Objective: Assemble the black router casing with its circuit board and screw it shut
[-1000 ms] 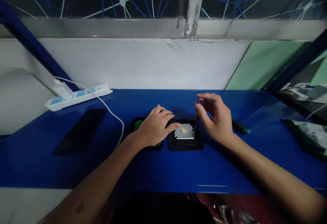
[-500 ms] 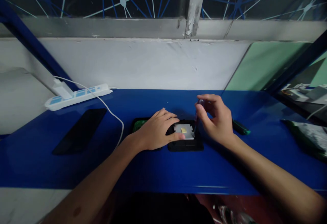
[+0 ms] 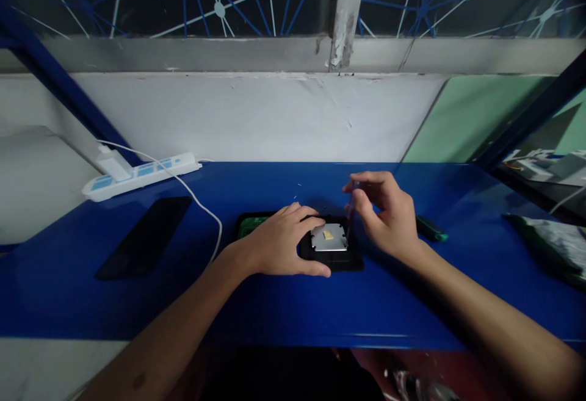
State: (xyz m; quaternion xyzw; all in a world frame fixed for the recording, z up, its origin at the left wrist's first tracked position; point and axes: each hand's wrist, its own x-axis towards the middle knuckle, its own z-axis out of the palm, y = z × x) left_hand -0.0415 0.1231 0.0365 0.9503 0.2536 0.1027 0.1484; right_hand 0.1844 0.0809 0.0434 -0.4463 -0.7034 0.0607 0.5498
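A black plastic housing point(image 3: 336, 261) lies on the blue table, with a silver metal plate point(image 3: 337, 244) set in it. On the plate sits a small yellow pad point(image 3: 328, 235). My left hand point(image 3: 282, 239) is spread, fingertips by the plate's upper left and thumb on the housing's lower edge. Partly under that hand is a second black housing with a green circuit board point(image 3: 249, 225). My right hand point(image 3: 384, 212) is closed on a slim screwdriver point(image 3: 351, 205), held nearly upright with its tip at the plate's right edge.
To the left are a black phone-like slab point(image 3: 145, 236), a white power strip point(image 3: 141, 175) and a white cable point(image 3: 201, 202). A dark green-black tool point(image 3: 431, 229) lies right of my right hand. Farther right is a silver and green bag point(image 3: 552, 245).
My left thumb has moved off the metal plate down to the housing's near edge. The screwdriver's top has tilted slightly left, its tip still at the plate's right side.
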